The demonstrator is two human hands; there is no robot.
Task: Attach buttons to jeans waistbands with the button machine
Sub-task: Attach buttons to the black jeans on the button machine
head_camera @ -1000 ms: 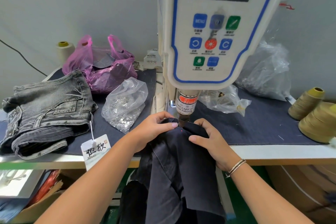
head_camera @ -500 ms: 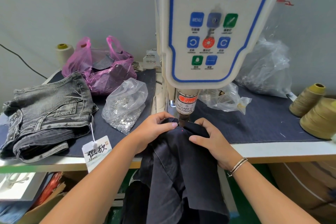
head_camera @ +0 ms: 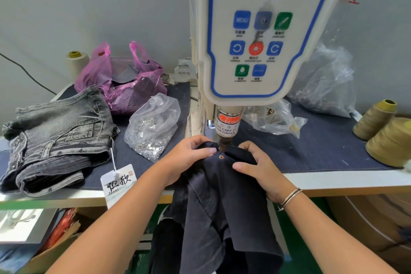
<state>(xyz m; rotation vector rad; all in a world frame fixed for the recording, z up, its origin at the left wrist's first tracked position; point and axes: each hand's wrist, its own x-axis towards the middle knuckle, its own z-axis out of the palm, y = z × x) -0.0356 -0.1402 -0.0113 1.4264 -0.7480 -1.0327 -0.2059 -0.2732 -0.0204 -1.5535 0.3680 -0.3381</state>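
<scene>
Dark jeans [head_camera: 224,204] hang over the table's front edge, their waistband held up under the punch [head_camera: 224,143] of the white button machine [head_camera: 255,55]. My left hand [head_camera: 189,158] pinches the waistband on the left of the punch. On the right, my right hand [head_camera: 258,167] grips the same band. Between the two thumbs a small round button [head_camera: 221,157] with a red laser dot sits on the fabric, just in front of the punch tip. A clear bag of metal buttons [head_camera: 153,127] lies left of the machine.
A folded grey pair of jeans [head_camera: 57,140] with a paper tag [head_camera: 117,181] lies at the left. Behind it are a pink bag [head_camera: 124,82] and a cream spool [head_camera: 76,64]. Clear bags [head_camera: 324,87] and tan thread cones [head_camera: 387,133] stand at the right. Boxes sit under the table.
The waistband has slid slightly toward me, and a round button now shows on it where only the red laser dot was. Both hands keep their hold.
</scene>
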